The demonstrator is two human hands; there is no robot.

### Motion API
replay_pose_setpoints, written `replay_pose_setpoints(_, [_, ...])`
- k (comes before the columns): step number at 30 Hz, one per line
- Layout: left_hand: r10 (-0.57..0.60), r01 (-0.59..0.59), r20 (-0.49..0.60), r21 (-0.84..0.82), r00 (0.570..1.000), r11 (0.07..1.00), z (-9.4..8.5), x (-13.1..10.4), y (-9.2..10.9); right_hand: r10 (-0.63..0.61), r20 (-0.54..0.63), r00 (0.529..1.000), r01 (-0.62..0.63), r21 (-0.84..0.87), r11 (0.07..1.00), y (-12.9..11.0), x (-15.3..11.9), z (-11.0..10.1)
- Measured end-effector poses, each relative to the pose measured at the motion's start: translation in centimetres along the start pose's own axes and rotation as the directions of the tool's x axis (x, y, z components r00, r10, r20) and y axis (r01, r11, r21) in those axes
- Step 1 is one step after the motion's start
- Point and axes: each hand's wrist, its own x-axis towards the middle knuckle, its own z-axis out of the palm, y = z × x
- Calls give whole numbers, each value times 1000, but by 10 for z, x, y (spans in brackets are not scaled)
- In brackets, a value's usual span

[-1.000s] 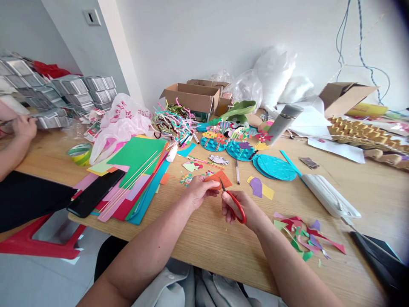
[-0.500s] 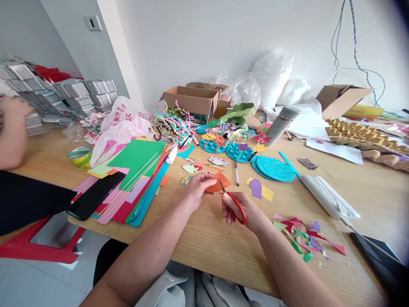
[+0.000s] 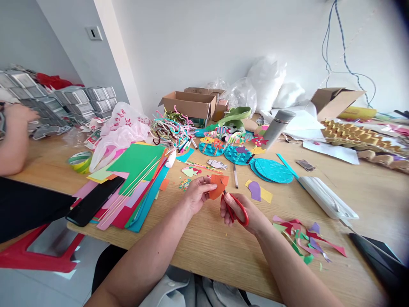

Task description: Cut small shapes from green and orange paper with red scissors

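Between the thumb and fingers of my left hand (image 3: pixel 198 192) is a small piece of orange paper (image 3: pixel 217 190). My right hand (image 3: pixel 240 212) is wrapped round the red handles of a pair of scissors (image 3: pixel 244 213), whose blades meet the right side of the orange paper. To the right of the scissors lie a purple piece (image 3: pixel 254 190) and a yellow piece (image 3: pixel 266 195). A pen (image 3: pixel 235 175) and a white fish cutout (image 3: pixel 217 164) rest just beyond my hands.
Coloured sheets (image 3: pixel 137 160) and a black phone (image 3: pixel 96 201) lie at left. Paper scraps (image 3: pixel 308 238), a white power strip (image 3: pixel 329 197) and a grey bottle (image 3: pixel 279 128) are at right. Blue discs (image 3: pixel 273 170) lie beyond. A person's arm (image 3: pixel 14 140) is at far left.
The orange paper has turned in my left hand and stands more upright. The scissors remain at its right side. At far left, the other person's hand has shifted slightly right.
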Motion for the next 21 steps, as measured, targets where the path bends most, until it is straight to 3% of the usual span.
replay_pose_setpoints(11, [22,-28,32,197,999,980,-3,0,-2,-4,0,1000,4,-23,1000,2,1,-3])
replay_pose_setpoints(21, [-1,3,-20,95,1000,995,-4,3,0,-23,85,996,25,-20,999,4,1,-5])
